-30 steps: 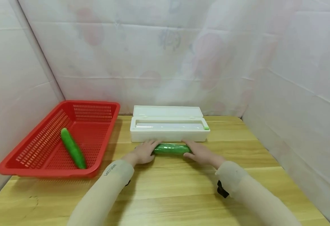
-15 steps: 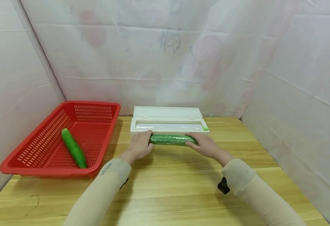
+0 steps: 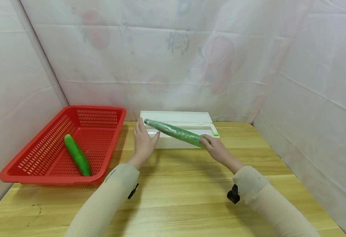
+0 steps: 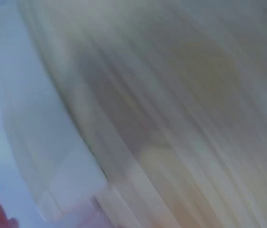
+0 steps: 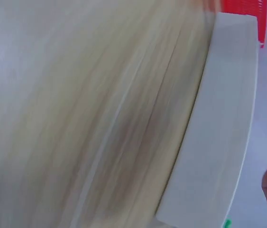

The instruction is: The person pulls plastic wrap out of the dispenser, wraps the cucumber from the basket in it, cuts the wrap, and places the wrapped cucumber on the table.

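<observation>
Wrapped cucumber (image 3: 176,132) held tilted over the open white box (image 3: 170,144); right hand (image 3: 216,148) grips one end, left hand (image 3: 143,141) spread beside the other, fingers released. Wrapping looks done here. Red basket (image 3: 54,180) holds one cucumber (image 3: 77,155), apparently bare, so likely left to do. Box contents partly hidden.

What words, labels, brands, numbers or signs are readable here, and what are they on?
Nothing reads clearly.
Left sleeve: dark lettering, too blurred to read.
Back sheet: faint characters, too unclear to read.
White box and wrapped cucumber: no text visible.
</observation>
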A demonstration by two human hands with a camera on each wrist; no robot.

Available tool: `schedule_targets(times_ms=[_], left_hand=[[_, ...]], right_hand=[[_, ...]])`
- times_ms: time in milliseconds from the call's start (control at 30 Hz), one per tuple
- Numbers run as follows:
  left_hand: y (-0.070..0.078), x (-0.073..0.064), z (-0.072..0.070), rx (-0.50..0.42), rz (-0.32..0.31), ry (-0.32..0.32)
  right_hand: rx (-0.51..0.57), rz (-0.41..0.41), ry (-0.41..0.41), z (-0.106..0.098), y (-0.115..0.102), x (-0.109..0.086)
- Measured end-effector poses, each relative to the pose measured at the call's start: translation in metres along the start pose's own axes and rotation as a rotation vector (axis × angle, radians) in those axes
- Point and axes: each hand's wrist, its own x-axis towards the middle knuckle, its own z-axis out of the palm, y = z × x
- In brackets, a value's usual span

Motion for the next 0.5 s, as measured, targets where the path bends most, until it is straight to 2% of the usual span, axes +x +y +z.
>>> schedule_targets(times_ms=[33,133,200,233,300,333,400,500], left_hand=[[0.004,0.001,0.001,-0.138,-0.054,-0.039],[0.015,0.001,0.003,-0.548,-0.212,-0.235],[0.022,0.0,0.005,-0.765,-0.299,-0.338],[0.025,0.0,0.006,-0.83,-0.326,-0.364],[0.029,0.0,0.01,-0.888,-0.352,-0.36],[0.031,-0.001,0.011,-0.885,-0.347,-0.348],[0.033,-0.001,0.016,-0.837,-0.337,-0.328],[0.037,-0.003,0.023,-0.773,-0.324,-0.308]], right_hand=[[0.073,0.023,-0.015,0.0,0.0,0.0],[0.253,0.06,-0.101,0.002,-0.001,0.0],[0.256,0.078,-0.165,0.005,-0.003,0.001],[0.217,0.08,-0.191,0.007,-0.005,0.001],[0.115,0.085,-0.222,0.011,-0.01,0.002],[0.061,0.089,-0.221,0.013,-0.014,0.002],[-0.032,0.079,-0.193,0.017,-0.023,0.005],[-0.113,0.032,-0.114,0.025,-0.039,0.011]])
